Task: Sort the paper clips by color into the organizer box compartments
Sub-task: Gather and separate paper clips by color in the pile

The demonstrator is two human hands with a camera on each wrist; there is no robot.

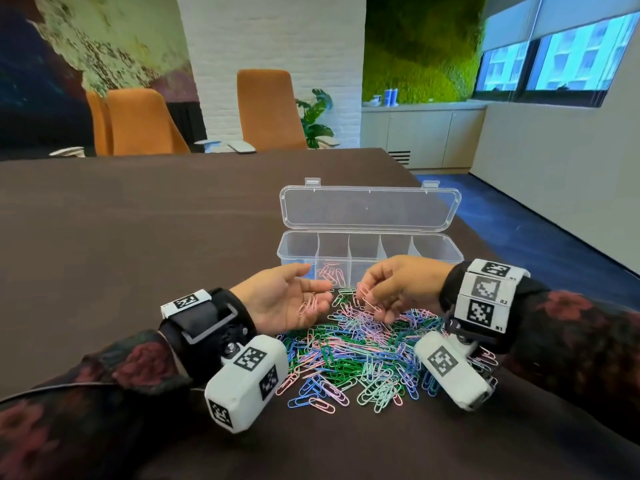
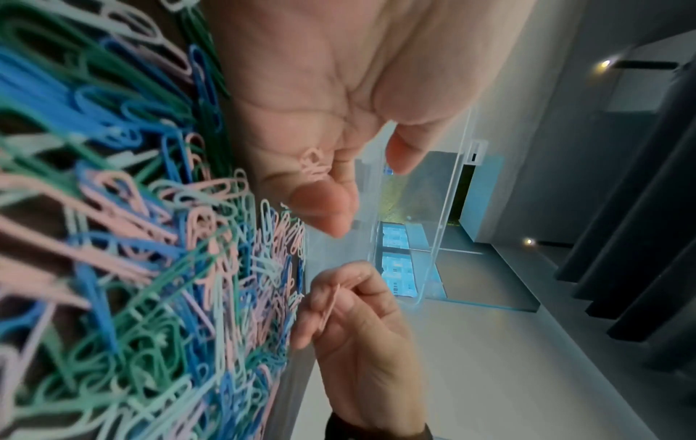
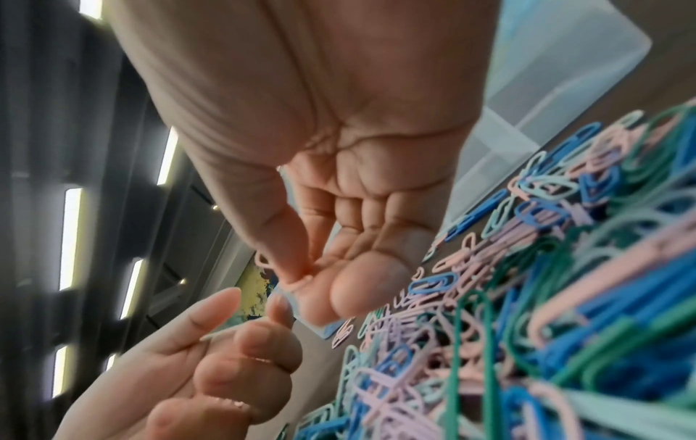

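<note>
My left hand (image 1: 284, 299) lies palm up, fingers relaxed, cradling pink paper clips (image 1: 309, 305). My right hand (image 1: 398, 289) pinches a pink clip (image 1: 367, 299) over the mixed pile (image 1: 360, 358), just before the open organizer box (image 1: 370, 251), which holds pink clips in its second compartment.

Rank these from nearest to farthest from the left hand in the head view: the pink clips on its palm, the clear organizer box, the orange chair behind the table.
1. Pink paper clips, resting on the palm of the left hand.
2. Clear plastic organizer box, on the table just beyond the fingertips.
3. Orange chair, past the table's far edge.
</note>
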